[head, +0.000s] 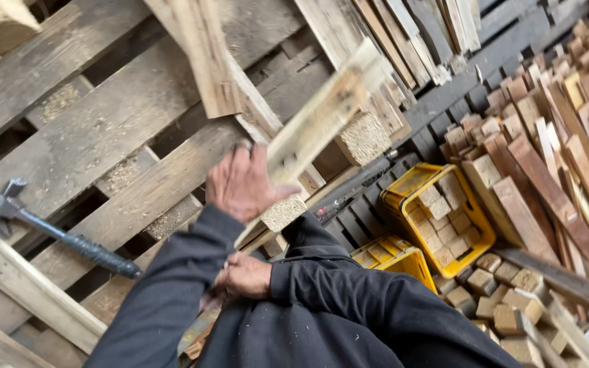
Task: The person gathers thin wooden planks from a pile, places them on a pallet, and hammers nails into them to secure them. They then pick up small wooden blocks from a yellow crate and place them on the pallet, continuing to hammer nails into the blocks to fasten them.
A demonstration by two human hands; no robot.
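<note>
Plank (322, 116): pale board with chipboard blocks on it, blurred, slanting from centre up toward 1 o'clock in the head view.
Plank's place: lying over the pallet (97, 136), its lower end at the picture's centre, its upper end reaching toward the stacked slats (438, 27).
Left hand (243, 184): wrapping around the plank's lower end, back of the hand facing the camera, fingers closed on the wood.
Right hand (242, 276): sitting at 6 o'clock from the left hand, near the body; fingers are curling inward, but whether they are gripping anything I cannot tell, since the sleeves (322, 307) are hiding part of it.
Block (283, 212): chipboard cube at the plank's lower end, touching the left hand at its 4 o'clock.
Second block (363, 138): chipboard cube further up, partly behind the plank.
Hammer (56, 232): claw hammer with a dark handle, lying on the pallet at 9 o'clock from the hands, well apart from them, head pointing to the left edge.
Crate (475, 232): yellow, at 3 o'clock from the hands, holding wooden blocks.
Second crate (403, 259): yellow, just beside the first, at its 7 o'clock.
Offcuts (560, 136): heap of short boards filling the right side, from 1 to 4 o'clock.
</note>
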